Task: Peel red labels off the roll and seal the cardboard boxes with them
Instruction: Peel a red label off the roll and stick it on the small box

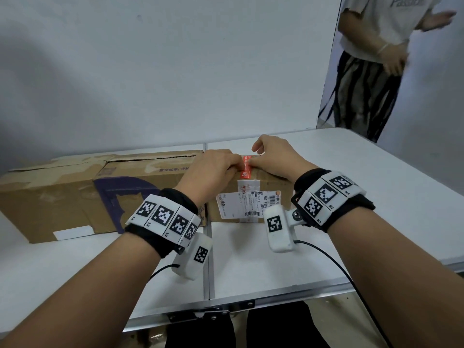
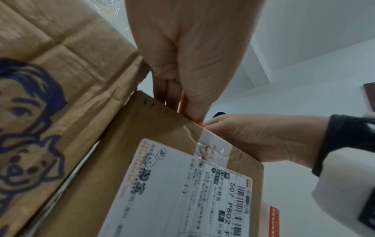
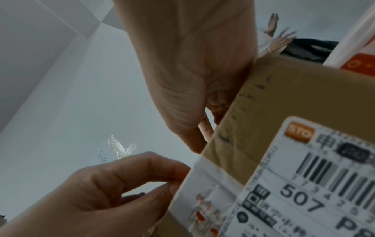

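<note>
A small cardboard box [image 1: 253, 197] with a white shipping label stands on the white table [image 1: 376, 192]. A red label [image 1: 245, 169] lies over its top front edge. My left hand [image 1: 216, 167] pinches the label at that edge between thumb and forefinger [image 3: 178, 174]. My right hand [image 1: 273, 156] rests on the box top, its thumb [image 2: 211, 125] pressing beside the label. A long, worn cardboard box [image 1: 100, 192] with a blue drawing [image 2: 30, 99] lies against the small box's left side. A white strip carrying an orange-red label [image 2: 274, 221] shows just right of the small box.
A person [image 1: 376, 59] in a white shirt stands beyond the table's far right corner. A white wall [image 1: 163, 71] runs close behind both boxes. The table's front edge [image 1: 251, 301] is near my body, and cables trail from both wrist cameras.
</note>
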A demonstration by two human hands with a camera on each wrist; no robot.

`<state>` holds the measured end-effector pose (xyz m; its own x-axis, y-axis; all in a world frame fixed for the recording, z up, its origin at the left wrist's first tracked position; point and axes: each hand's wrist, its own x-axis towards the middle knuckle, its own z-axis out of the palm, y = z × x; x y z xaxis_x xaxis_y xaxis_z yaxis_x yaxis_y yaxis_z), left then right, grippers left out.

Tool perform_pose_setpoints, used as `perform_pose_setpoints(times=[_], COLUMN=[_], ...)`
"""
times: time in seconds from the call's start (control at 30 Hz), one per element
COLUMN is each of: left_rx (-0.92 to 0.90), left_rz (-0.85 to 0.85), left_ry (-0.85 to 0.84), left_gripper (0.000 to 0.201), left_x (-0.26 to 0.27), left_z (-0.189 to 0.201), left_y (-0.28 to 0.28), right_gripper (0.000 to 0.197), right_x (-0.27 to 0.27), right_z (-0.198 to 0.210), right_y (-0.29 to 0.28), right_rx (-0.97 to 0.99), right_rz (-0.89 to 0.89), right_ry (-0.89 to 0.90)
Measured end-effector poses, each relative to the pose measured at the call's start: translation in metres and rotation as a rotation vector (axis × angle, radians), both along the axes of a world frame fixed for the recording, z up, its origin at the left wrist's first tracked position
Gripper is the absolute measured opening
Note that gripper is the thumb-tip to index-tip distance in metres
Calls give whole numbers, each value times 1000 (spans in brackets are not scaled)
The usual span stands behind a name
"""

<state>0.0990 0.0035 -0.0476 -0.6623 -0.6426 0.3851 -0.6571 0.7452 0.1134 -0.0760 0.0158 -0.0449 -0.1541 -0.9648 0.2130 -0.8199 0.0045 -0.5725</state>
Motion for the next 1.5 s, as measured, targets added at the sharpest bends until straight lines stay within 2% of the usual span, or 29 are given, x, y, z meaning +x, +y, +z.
perform_pose_setpoints(times=[0.3,0.7,0.83,0.97,1.27,1.5], left_rx=[7,3,32,174,14,2], left_rz=[37,31,23,62,30,117], left_ry=[-37,0,42,207,10,-95], left_gripper=[25,28,34,37,41,37], left_x=[-3,-4,-6,-9,-14,-20], left_z=[1,-2,-3,0,-14,-13], left_y=[-1,4,15,9,1,-2], right_gripper=[30,16,25,30,26,27], right_x=[-2,1,-3,-2,-1,-1], right_z=[-7,-8,-6,-9,-14,-14], right_y=[-13,-17,-11,-7,0,-1], right_rx=[-4,-77,-113,-100,-121,-104], right_rz=[-52,-75,-57,-15,-8,-9], right_ry=[-79,65,89,194,200,177])
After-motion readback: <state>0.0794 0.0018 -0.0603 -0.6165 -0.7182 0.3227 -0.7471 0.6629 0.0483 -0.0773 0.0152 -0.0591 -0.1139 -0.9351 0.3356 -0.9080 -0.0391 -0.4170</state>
